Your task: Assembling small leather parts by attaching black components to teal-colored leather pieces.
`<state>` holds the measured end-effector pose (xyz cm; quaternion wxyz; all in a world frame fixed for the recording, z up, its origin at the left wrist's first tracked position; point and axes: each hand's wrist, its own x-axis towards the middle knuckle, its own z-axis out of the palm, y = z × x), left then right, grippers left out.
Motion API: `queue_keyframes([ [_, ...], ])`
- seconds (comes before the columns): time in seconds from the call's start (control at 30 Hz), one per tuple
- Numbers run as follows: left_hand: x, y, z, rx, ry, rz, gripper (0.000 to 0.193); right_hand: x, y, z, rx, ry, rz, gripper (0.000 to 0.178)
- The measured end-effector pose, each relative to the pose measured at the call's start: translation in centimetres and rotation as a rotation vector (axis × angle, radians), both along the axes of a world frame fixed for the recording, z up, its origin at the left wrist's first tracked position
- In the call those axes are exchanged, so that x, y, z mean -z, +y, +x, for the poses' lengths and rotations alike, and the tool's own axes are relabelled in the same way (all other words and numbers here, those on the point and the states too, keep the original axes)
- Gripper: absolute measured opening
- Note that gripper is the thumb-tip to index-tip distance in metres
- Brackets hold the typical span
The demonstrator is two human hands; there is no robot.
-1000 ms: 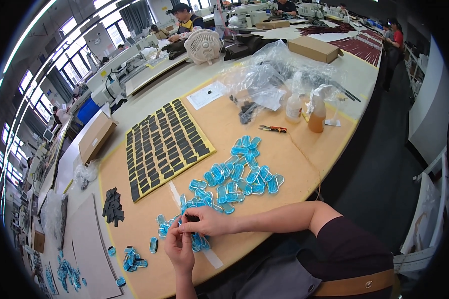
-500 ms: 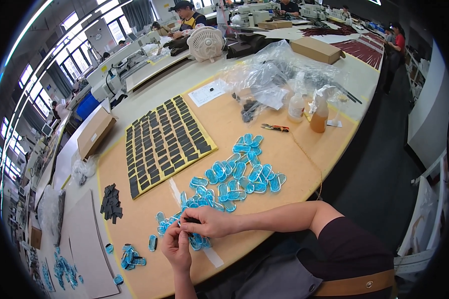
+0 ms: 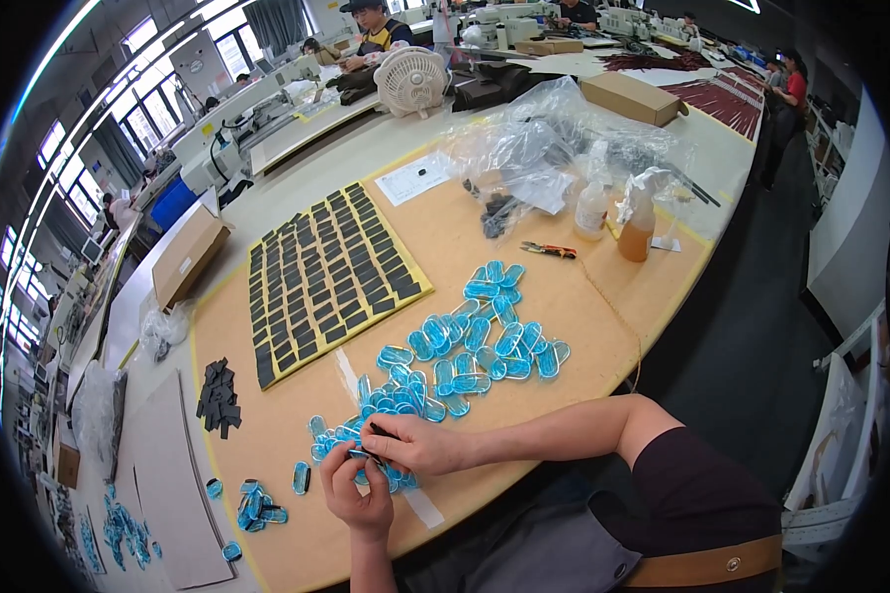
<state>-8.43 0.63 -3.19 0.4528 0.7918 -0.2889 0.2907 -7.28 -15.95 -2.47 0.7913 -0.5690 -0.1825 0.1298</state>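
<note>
My left hand (image 3: 362, 497) and my right hand (image 3: 420, 447) meet above the near end of a pile of blue oval loops with pale rims (image 3: 470, 358). Pinched between the left fingertips is one blue oval loop (image 3: 358, 453), mostly covered by the fingers. A small black strip (image 3: 383, 432) shows at the right hand's curled fingers, close against that loop. Beside the left hand lies a single blue oval with a dark end (image 3: 301, 478), and farther left sits a small heap of similar ovals with black pieces on them (image 3: 259, 508).
A yellow-edged board (image 3: 420, 292) carries rows of black strips. Loose black strips (image 3: 219, 397) lie left of it. Red-handled pliers (image 3: 549, 251), an amber bottle (image 3: 638, 232), a clear plastic bag (image 3: 534, 138) and a white fan (image 3: 410, 81) stand or lie farther off.
My left hand has turned slightly and shifted a little right and up, its fingers opening out somewhat around the pinched loop. My right hand stays nearly in place.
</note>
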Motion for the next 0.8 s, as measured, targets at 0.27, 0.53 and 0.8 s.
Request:
queue_keyframes([
  [0.27,0.3,-0.6,-0.7,0.042,0.282,-0.253,0.020,0.5,-0.2,0.9,0.080,-0.124,-0.109,0.017],
  [0.53,-0.6,0.2,-0.4,0.164,0.138,-0.060,0.022,0.5,-0.2,1.0,0.065,-0.061,-0.172,0.023],
  [0.8,-0.6,0.5,-0.3,0.228,-0.126,0.048,0.028,0.7,-0.6,1.1,-0.323,0.634,0.236,0.030],
])
